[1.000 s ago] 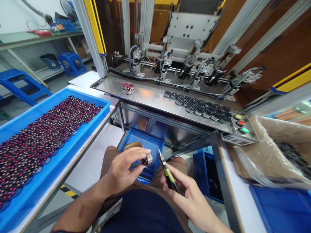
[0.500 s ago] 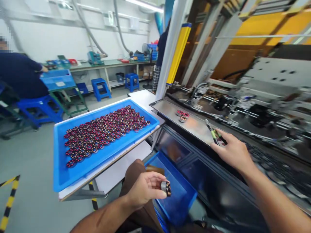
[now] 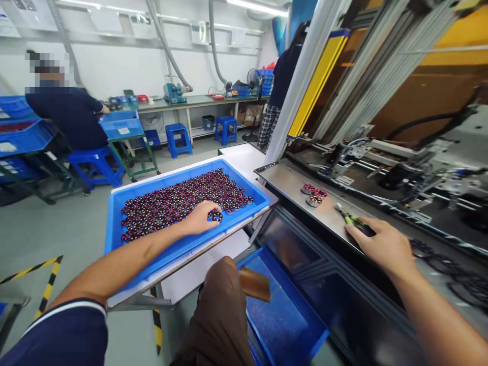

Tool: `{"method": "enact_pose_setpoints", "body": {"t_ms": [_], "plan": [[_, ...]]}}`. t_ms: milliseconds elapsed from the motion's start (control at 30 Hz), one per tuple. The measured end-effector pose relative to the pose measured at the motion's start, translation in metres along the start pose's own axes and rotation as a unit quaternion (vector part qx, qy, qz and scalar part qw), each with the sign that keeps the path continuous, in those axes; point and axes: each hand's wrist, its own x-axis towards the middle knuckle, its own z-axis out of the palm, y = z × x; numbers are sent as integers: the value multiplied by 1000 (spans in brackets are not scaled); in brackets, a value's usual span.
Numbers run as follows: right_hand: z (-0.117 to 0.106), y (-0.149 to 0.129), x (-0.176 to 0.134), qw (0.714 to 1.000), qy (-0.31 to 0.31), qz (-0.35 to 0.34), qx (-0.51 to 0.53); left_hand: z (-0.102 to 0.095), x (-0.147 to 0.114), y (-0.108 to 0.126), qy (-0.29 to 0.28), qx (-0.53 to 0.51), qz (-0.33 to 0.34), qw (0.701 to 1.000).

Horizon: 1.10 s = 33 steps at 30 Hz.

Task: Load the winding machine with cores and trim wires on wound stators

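Note:
My left hand [image 3: 201,217] reaches over the front of the blue tray [image 3: 113,218], its fingers curled round a small round motor stator [image 3: 217,217]. Many similar stators [image 3: 179,195], black with red and copper-coloured spots, lie packed in rows in that tray. Over the metal ledge [image 3: 280,177] of the machine, my right hand [image 3: 385,244] is closed on a pair of pliers [image 3: 354,219] with green and black handles, jaws pointing away to the left. Several more stators [image 3: 314,197] sit grouped on the ledge, left of the plier jaws.
Below the ledge is a blue bin [image 3: 282,315] with a brown piece [image 3: 256,284] at its far end. A machine with a yellow upright bar [image 3: 320,84] stands at right. One co-worker [image 3: 72,119] sits at back left; another person [image 3: 284,76] stands behind the post. Blue stools [image 3: 178,140] are beyond.
My left hand has moved from above my lap up and forward to the tray, carrying the stator. My right hand still grips the pliers over the ledge. The view has swung left.

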Motion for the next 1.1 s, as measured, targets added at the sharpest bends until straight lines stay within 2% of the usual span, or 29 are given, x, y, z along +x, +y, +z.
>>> {"method": "enact_pose_setpoints", "body": {"t_ms": [100, 200, 300, 400, 500, 600, 700, 800, 933, 1100], "plan": [[0, 1, -1, 1000, 16, 4, -2, 30, 28, -18, -12, 32, 11, 999], [3, 2, -2, 999, 37, 3, 1, 49, 33, -30, 1, 56, 10, 998], [6, 3, -1, 998, 62, -3, 12, 52, 30, -36, 28, 68, 4, 997], [8, 2, -1, 995, 96, -11, 28, 46, 34, -30, 50, 67, 10, 996], [6, 1, -4, 988, 147, -15, 41, 40, 55, -7, 65, 50, 35, 996], [0, -2, -11, 973, 229, -8, 42, 45, 94, 32, 62, 20, 71, 995], [-8, -5, -18, 954, 297, -16, 34, 66, 137, 77, 38, -14, 90, 995], [-11, -10, -22, 945, 322, -48, 24, 96, 168, 116, 2, -45, 84, 995], [-12, -15, -21, 937, 339, -78, 10, 131, 186, 152, -34, -81, 57, 995], [-10, -16, -20, 937, 338, -87, 8, 151, 185, 173, -14, -115, 14, 993]]}}
